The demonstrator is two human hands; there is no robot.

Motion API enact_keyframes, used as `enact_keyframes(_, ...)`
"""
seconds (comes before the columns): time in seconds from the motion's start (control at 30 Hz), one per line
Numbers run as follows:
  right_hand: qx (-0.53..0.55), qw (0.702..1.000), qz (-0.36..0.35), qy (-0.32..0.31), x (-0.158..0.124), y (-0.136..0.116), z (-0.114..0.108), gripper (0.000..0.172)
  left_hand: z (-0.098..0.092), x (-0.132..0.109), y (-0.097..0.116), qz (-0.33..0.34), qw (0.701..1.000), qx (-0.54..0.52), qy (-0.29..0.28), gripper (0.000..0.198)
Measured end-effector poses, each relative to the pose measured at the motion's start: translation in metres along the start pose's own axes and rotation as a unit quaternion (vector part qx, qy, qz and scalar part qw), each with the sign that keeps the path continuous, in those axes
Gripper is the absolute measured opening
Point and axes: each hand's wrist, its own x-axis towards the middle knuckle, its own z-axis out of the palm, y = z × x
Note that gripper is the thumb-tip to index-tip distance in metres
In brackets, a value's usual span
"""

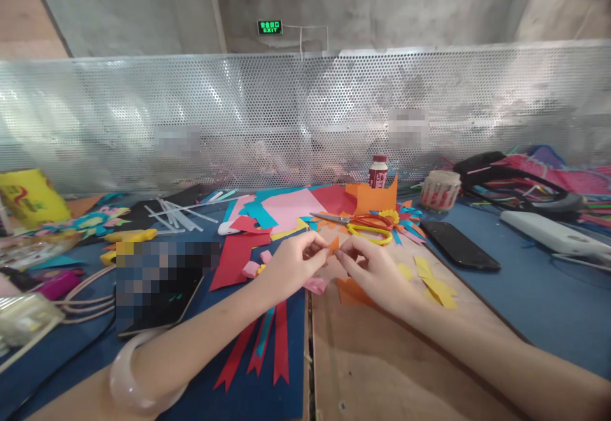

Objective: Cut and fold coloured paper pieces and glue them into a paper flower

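Note:
Between my two hands is a small piece of orange paper (pixel 335 244), pinched at its edges. My left hand (pixel 300 260) grips its left side with thumb and fingertips, and my right hand (pixel 370 267) has its right side. Just beyond them lie yellow-handled scissors (pixel 370 230), blades pointing left. A larger orange paper piece (pixel 352 292) rests partly under my right hand. Below my left forearm hang red paper ribbons (pixel 281 344) with notched ends, beside a blue one, and pink paper loops (pixel 315 285) show next to my hand.
Coloured sheets (pixel 296 207) spread toward the perforated metal screen (pixel 305 115). Yellow paper pieces (pixel 439 290) and a black phone (pixel 459 244) lie right; a tablet (pixel 167 293) lies left. A small bottle (pixel 379 172), a jar (pixel 440 190), a white glue gun-like device (pixel 554 233) and white sticks (pixel 179 216) surround the work area.

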Motion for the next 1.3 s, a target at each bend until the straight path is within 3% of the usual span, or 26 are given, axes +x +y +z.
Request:
enact_keyframes(0.2,-0.093,0.992,-0.08,0.002,0.0,0.005,0.0,0.009,-0.001,0.0,-0.002,0.002,1.0,-0.006,0.01,0.016)
enact_keyframes(0.37,-0.134,0.984,-0.109,0.049,0.002,0.015,0.001,0.008,-0.001,0.002,-0.004,-0.019,0.999,-0.041,-0.004,0.015)
enact_keyframes(0.5,-0.144,0.965,-0.217,0.02,0.004,0.02,-0.002,0.011,-0.002,0.003,-0.006,-0.044,0.992,-0.112,-0.034,0.013)
enact_keyframes(0.6,-0.131,0.959,-0.251,0.009,0.005,0.021,-0.004,0.015,-0.002,0.003,-0.007,-0.058,0.991,-0.116,-0.04,0.012)
enact_keyframes(0.77,-0.109,0.963,-0.246,0.002,0.005,0.02,-0.004,0.016,-0.004,0.003,-0.004,-0.069,0.991,-0.108,-0.05,0.012)
enact_keyframes(1.07,-0.087,0.981,-0.171,0.02,0.003,0.012,-0.004,0.016,-0.005,0.001,0.001,-0.033,0.99,-0.117,-0.07,0.01)
enact_keyframes(1.3,0.041,0.999,-0.019,-0.03,0.005,0.007,-0.002,0.018,-0.009,-0.001,0.006,-0.026,0.991,-0.096,-0.088,0.007)
